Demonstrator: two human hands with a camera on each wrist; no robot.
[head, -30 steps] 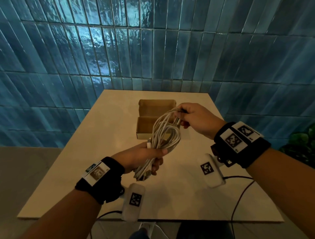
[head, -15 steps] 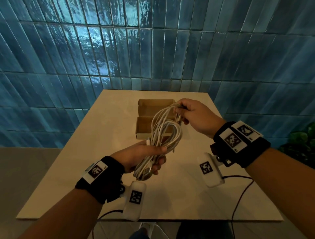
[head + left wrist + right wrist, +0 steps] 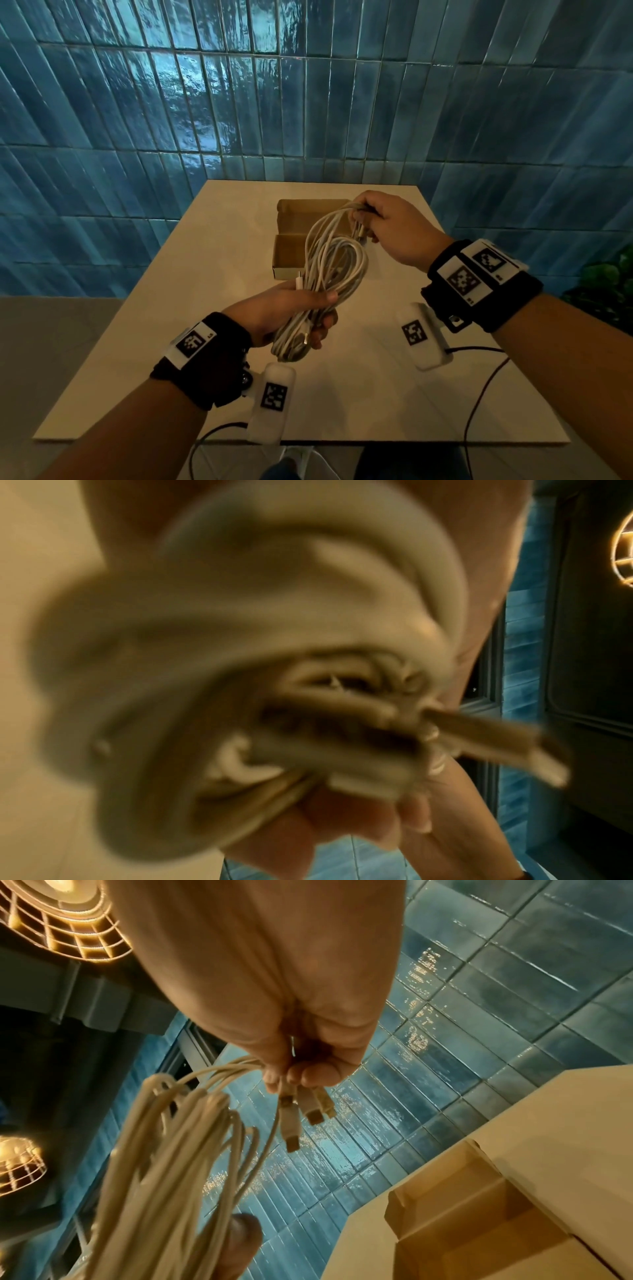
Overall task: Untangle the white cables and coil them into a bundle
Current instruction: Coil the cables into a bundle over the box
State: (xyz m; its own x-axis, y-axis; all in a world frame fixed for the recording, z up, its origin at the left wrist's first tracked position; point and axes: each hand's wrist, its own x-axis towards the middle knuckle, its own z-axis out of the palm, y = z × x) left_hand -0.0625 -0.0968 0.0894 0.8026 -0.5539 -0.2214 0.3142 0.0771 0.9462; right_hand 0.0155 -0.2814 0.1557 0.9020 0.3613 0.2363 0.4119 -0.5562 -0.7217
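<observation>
Held above the surface [image 3: 212, 246] between both hands: white cables [image 3: 329, 270], gathered in long loops. Left hand [image 3: 284, 315] clenched round the lower part of the loops, thumb across the top, fingers curled beneath, one small plug poking up just beside the thumb. Right hand [image 3: 394, 229] raised farther back, pinching the upper end of the loops along with several plug ends [image 3: 301, 1112] hanging below the fingertips. Behind the cables on the surface, an open cardboard box [image 3: 291, 253]. Blue tiles [image 3: 239, 102] beyond. Left wrist view too blurred for detail.
</observation>
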